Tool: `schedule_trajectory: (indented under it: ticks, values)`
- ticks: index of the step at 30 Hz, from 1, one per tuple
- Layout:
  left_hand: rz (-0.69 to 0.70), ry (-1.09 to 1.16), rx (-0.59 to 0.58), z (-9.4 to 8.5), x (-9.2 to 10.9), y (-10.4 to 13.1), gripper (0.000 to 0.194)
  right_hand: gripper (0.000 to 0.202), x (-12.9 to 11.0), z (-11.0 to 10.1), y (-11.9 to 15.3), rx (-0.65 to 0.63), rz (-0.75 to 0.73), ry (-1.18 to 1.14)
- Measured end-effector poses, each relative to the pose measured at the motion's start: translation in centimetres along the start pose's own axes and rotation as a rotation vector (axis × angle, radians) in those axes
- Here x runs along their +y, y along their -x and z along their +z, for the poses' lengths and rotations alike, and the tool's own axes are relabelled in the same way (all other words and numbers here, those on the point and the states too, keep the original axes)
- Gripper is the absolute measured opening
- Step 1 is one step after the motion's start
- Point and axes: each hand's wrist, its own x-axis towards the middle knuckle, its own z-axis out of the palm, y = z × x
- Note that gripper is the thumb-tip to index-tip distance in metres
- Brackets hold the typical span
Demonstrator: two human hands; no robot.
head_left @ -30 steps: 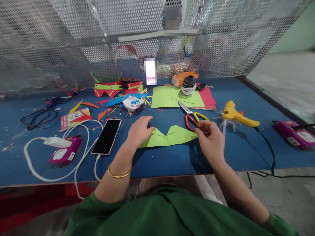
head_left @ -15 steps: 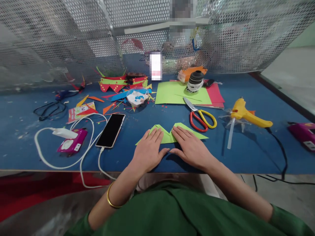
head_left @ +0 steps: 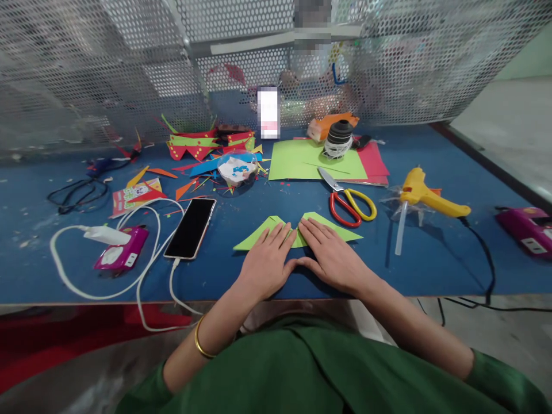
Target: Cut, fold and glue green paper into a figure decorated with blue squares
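Note:
A folded piece of light green paper (head_left: 250, 239) lies on the blue table, with pointed ends to the left and right and a notch at its top middle. My left hand (head_left: 268, 259) rests flat on its left half, fingers stretched out. On the right half lies my right hand (head_left: 330, 253), also flat with fingers extended. The two thumbs meet below the paper's lower edge. Under my palms part of the paper is hidden. Just beyond my right hand lie scissors (head_left: 338, 198) with one red and one yellow handle, their blades pointing away.
A phone (head_left: 190, 229) on a white cable lies left, near a purple power strip (head_left: 122, 250). Right is a yellow glue gun (head_left: 431, 195). Green sheets (head_left: 293, 162), a spool of string (head_left: 338, 141), paper scraps and red-green paper masks (head_left: 192, 146) lie at the back, before a perforated metal screen.
My left hand has slid right along the paper toward my right hand, uncovering more of the left end. My thumbs now touch. The right hand stays nearly in place.

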Motion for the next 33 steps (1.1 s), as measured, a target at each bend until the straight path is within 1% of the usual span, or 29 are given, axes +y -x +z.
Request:
schedule_trajectory:
  ticks: [3,5,7,9,11,14,17,23,27,29,33]
  values:
    - [-0.018,0.039,0.004,-0.2,-0.3,0.1,0.060,0.063,0.4,-0.4,0.5,0.056,-0.018,0.061]
    - [-0.035,0.052,0.056,-0.4,-0.8,0.4,0.059,0.053,0.9,-0.9,1.0,0.120,-0.019,0.125]
    - [-0.044,0.052,0.125,-0.6,-1.4,1.0,0.053,0.043,1.4,-1.6,1.4,0.188,-0.045,0.203]
    - [-0.050,0.054,0.195,-0.6,-1.7,1.4,0.043,0.033,1.7,-2.2,1.6,0.238,-0.119,0.278]
    - [-0.052,0.065,0.266,-0.5,-1.8,1.6,0.033,0.024,1.7,-2.6,1.4,0.248,-0.213,0.328]
    - [-0.037,0.078,0.350,-0.2,-1.3,1.4,0.023,0.025,1.3,-2.5,0.9,0.224,-0.304,0.365]
    - [0.011,0.080,0.384,-0.2,-0.6,0.8,0.017,0.025,0.9,-2.1,0.5,0.226,-0.320,0.389]
    - [0.100,-0.015,0.435,-0.5,-0.1,-0.1,0.012,0.025,0.4,-2.2,0.6,0.280,-0.287,0.348]
    - [0.135,-0.085,0.460,-0.4,0.1,0.4,0.016,0.022,0.0,-2.2,1.6,0.314,-0.187,0.267]
    - [0.141,-0.100,0.447,-0.3,0.3,0.8,0.017,0.021,-0.3,-2.0,2.2,0.311,-0.128,0.223]
    - [0.124,-0.090,0.390,-0.2,0.8,1.5,0.015,0.020,-1.3,-1.7,2.8,0.257,-0.022,0.089]
